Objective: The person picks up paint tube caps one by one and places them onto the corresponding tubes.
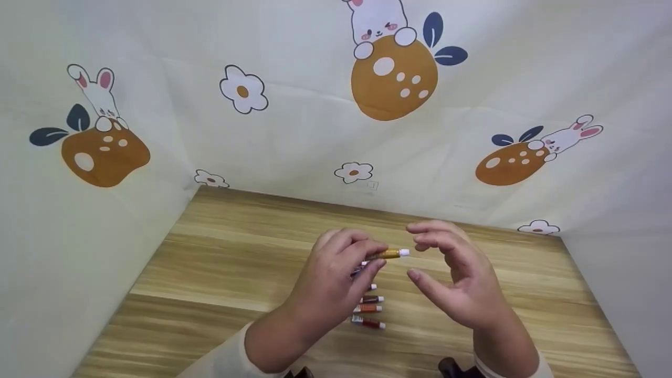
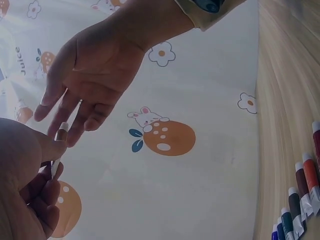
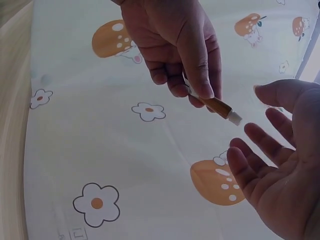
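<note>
Between thumb and fingers, my left hand (image 1: 338,262) pinches a small ochre paint tube (image 1: 389,254) with a white cap that points right. In the right wrist view the tube (image 3: 218,106) sticks out past the left thumb, and its back end is hidden in the hand. My right hand (image 1: 459,270) is just right of the cap, fingers spread and apart from the thumb, holding nothing. Below the left hand, a row of several paint tubes lies on the table, among them a red tube (image 1: 370,322) and an orange tube (image 1: 369,308); the hand covers part of the row.
The wood-grain table (image 1: 220,262) carries the row of tubes, whose dark teal tube (image 2: 286,222) shows in the left wrist view. A pale curtain (image 1: 294,136) printed with rabbits, oranges and flowers stands behind the table and along its sides.
</note>
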{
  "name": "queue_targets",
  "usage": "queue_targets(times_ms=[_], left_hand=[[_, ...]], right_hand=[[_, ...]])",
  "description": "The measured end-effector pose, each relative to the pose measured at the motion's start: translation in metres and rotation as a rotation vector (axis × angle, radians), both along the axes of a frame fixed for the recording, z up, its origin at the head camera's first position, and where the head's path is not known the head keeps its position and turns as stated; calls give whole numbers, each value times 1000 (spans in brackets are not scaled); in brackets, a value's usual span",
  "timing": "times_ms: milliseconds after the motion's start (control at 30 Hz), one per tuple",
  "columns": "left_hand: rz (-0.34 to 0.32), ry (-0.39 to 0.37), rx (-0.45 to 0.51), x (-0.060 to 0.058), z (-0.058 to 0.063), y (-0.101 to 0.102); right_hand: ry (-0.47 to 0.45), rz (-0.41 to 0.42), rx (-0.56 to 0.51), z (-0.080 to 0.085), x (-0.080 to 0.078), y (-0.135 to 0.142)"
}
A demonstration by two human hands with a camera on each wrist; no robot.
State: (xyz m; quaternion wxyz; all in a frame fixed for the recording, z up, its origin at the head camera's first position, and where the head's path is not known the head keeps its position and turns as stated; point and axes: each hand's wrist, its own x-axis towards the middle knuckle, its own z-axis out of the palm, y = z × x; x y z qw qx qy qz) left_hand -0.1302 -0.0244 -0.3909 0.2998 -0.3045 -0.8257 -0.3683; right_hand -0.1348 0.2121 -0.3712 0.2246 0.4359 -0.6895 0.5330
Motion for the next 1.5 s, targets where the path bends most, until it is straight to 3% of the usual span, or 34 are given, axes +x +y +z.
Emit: queue_targets(times_ms=[167, 433, 800, 1233, 1500], left_hand=[[1, -8, 10, -1, -1, 0], [9, 16, 24, -2, -2, 1], [-7, -11, 16, -1, -1, 1], [-15, -52, -6, -3, -2, 0], [-28, -128, -25, -9, -5, 0]], right_hand=[[54, 6, 33, -1, -1, 0], [80, -74, 102, -2, -3, 1], [22, -273, 250, -1, -2, 2], [12, -407, 328, -2, -2, -2], [-24, -469, 429, -4, -4, -1]])
